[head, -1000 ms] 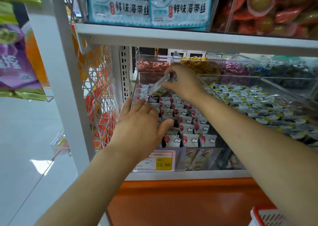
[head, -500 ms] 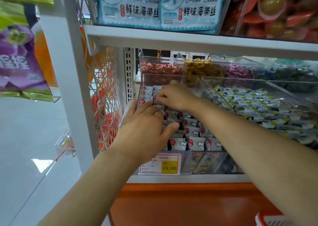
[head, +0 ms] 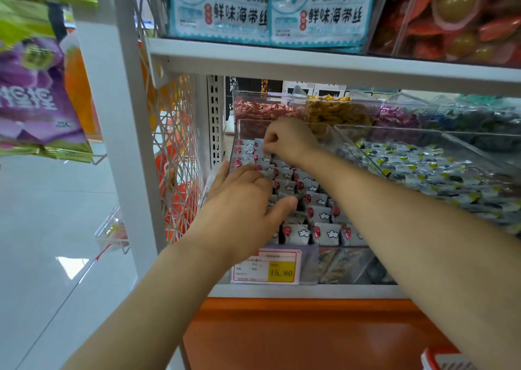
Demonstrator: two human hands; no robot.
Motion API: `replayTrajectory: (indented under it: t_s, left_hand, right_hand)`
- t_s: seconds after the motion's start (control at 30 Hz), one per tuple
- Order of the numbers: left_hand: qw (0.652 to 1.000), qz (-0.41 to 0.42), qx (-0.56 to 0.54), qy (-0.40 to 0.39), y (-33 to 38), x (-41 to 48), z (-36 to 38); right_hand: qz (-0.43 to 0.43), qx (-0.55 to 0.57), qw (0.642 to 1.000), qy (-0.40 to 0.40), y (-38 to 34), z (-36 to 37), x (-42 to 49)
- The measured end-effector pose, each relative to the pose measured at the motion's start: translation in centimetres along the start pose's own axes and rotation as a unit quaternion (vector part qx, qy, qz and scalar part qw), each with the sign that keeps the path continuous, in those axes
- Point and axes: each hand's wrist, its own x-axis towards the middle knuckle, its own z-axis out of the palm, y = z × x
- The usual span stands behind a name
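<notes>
On the shelf, our right hand had lowered its pinched packet into the clear bin, nearly placed; our left hand pressed flat on packets.

Yellow price tag w/ "15.80" at shelf front edge, two blue-white packs on upper shelf, "鲜味海带丝" on ea.
</notes>
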Motion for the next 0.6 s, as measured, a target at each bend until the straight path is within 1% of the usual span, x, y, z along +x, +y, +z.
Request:
replayTrajectory:
  t_s: [0.1, 0.3, 0.37, 0.47, 0.6]
  left_hand:
    - [1.000, -0.006, -0.013, 0.007, 0.1, 0.0, -0.1]
    - [1.000, -0.016, -0.023, 0.009, 0.1, -0.1, 0.0]
    - [0.999, -0.014, -0.028, 0.012, 0.0, -0.2, 0.0]
    - [0.999, -0.013, -0.036, 0.019, -0.2, -0.3, 0.0]
    - [0.999, -0.014, -0.039, 0.027, -0.1, -0.4, -0.1]
  right_hand:
    - [-0.007, 0.009, 1.000, 0.006, -0.1, -0.3, -0.4]
    - [0.002, -0.083, 0.996, -0.017, -0.2, 1.5, -0.5]
    - [0.002, -0.094, 0.995, -0.019, -0.4, 1.7, -0.3]
    - [0.003, -0.046, 0.999, -0.003, -0.3, 1.5, -0.2]
    - [0.008, 0.100, 0.993, 0.062, -0.1, 0.5, -0.5]
